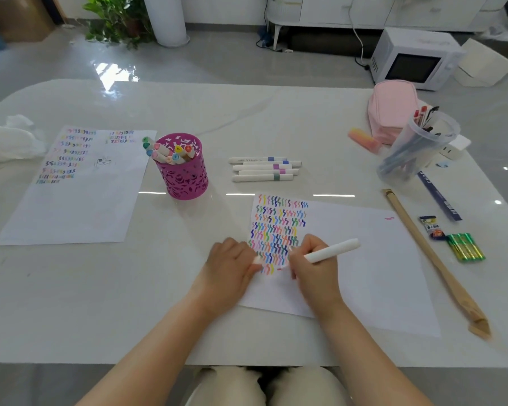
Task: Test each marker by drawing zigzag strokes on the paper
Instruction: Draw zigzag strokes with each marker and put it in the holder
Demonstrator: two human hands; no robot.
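A white sheet of paper point(373, 259) lies in front of me, its left part filled with rows of coloured zigzag strokes point(277, 230). My right hand point(313, 268) grips a white marker point(332, 252), tip down on the paper below the lowest row, beside a small red mark. My left hand point(232, 268) rests on the paper's left edge, fingers curled, with a small pale piece that looks like a cap at its fingertips. Several white markers point(263, 169) lie in a row behind the paper. A magenta pen cup point(184, 174) holds more markers.
A second sheet with zigzags point(79, 200) lies at the left. At the right stand a clear cup of pens point(417, 148) and a pink pouch point(392, 109). A long wooden stick point(431, 256), green batteries point(465, 247) and a ruler point(439, 194) lie nearby.
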